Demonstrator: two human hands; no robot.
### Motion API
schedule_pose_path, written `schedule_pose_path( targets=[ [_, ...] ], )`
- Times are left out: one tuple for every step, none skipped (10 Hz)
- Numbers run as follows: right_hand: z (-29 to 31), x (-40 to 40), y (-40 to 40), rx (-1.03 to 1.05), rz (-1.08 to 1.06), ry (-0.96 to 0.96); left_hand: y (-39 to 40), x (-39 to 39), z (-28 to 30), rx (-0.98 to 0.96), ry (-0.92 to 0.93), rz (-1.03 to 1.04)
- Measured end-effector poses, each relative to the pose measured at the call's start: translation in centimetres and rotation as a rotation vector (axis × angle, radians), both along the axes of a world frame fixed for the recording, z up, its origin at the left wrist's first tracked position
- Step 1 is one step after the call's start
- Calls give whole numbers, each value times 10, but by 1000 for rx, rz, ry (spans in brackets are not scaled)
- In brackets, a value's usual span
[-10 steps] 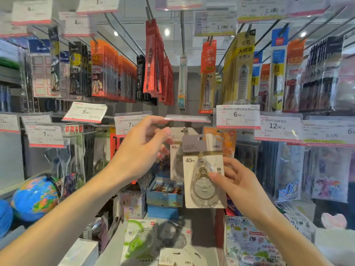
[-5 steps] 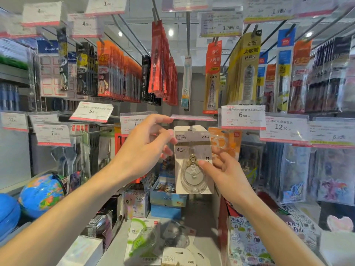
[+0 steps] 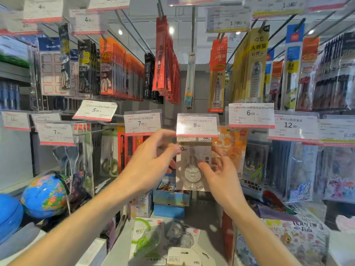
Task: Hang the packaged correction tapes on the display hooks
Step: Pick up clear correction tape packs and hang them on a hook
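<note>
A white-carded correction tape package (image 3: 194,166) marked 40m hangs just below the 8.00 price tag (image 3: 197,125). The left hand (image 3: 151,162), fingers loosely spread, touches its left edge. The right hand (image 3: 221,175), fingers open, rests fingertips on its front.

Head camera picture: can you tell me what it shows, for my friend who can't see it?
Two bare hands reach toward a packaged correction tape hanging under a price tag marked 8.00 in a stationery shop. The left hand is at its left edge and the right hand at its front, fingers spread. More packaged tapes lie on the shelf below.
</note>
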State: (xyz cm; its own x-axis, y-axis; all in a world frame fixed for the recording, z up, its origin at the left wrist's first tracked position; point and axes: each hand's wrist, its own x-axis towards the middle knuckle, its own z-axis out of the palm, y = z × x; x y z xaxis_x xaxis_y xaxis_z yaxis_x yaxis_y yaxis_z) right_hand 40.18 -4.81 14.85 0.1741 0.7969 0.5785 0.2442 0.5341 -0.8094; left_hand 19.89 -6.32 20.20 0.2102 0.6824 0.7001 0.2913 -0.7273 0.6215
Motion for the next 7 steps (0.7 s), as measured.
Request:
schedule_pose_path(
  targets=[
    [-9, -11, 3, 44, -100, -3, 22, 6, -31, -36, 90, 127],
    [-16, -18, 9, 67, -178, -25, 44, 13, -50, -87, 99, 189],
    [-21, -21, 13, 66, -228, -45, 58, 25, -53, -66, 74, 113],
    [-27, -23, 14, 87, -298, -67, 66, 36, -54, -75, 6, 19],
    [-33, -23, 21, 31, -334, -105, 73, 41, -61, -27, -8, 17],
    [-34, -21, 32, -22, -315, -122, 79, 42, -64, -16, -28, 55],
    [-32, -19, 39, -11, -311, -132, 83, 41, -61, -46, 36, 78]
  ],
)
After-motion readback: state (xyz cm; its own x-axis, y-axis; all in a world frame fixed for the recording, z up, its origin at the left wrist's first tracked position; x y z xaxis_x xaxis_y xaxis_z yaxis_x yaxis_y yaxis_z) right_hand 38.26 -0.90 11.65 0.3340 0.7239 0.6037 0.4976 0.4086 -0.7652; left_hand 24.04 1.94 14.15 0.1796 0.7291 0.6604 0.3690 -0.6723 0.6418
